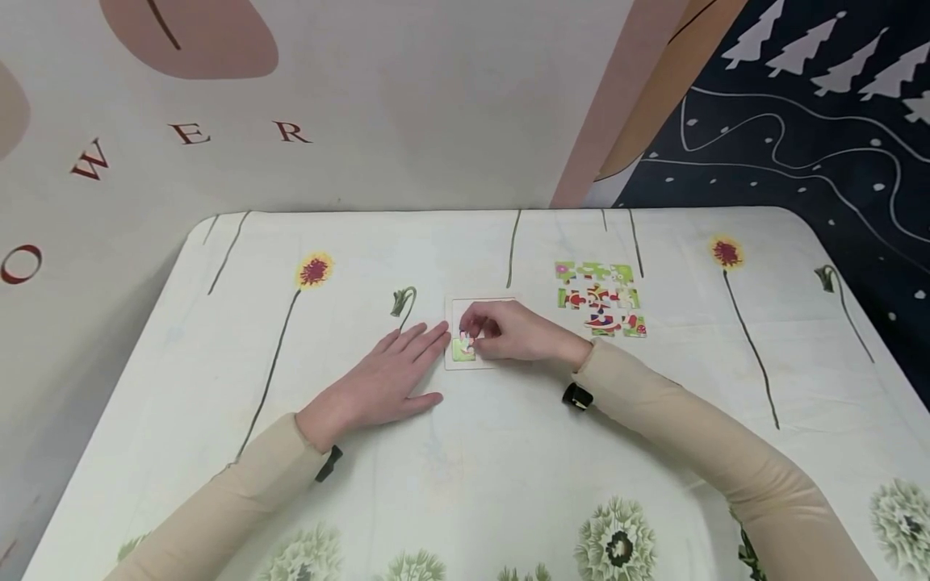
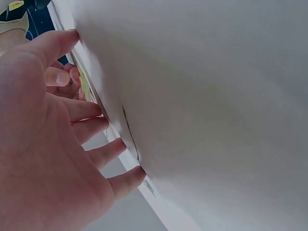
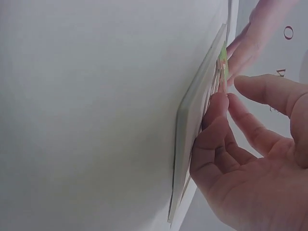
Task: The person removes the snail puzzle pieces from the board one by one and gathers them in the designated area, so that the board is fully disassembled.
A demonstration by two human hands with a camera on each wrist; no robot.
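Observation:
My right hand (image 1: 508,331) is over a white puzzle frame (image 1: 496,365), with a small puzzle piece (image 1: 466,344) between its thumb and curled index finger. In the right wrist view the puzzle piece (image 3: 223,79) stands at the thumb and index tips, above the thick edge of the frame (image 3: 185,125). A green puzzle piece (image 1: 462,354) lies in the frame's lower left corner. My left hand (image 1: 388,375) rests palm down on the table with straight, spread fingers, its fingertips by the frame's left edge. In the left wrist view the left hand (image 2: 57,139) holds nothing.
Several loose puzzle pieces (image 1: 599,297) lie in rows right of the frame, beyond my right forearm. The table's white cloth (image 1: 450,476) is printed with flowers. A wall (image 1: 436,105) stands behind the table, with a dark patterned panel (image 1: 814,153) at the right.

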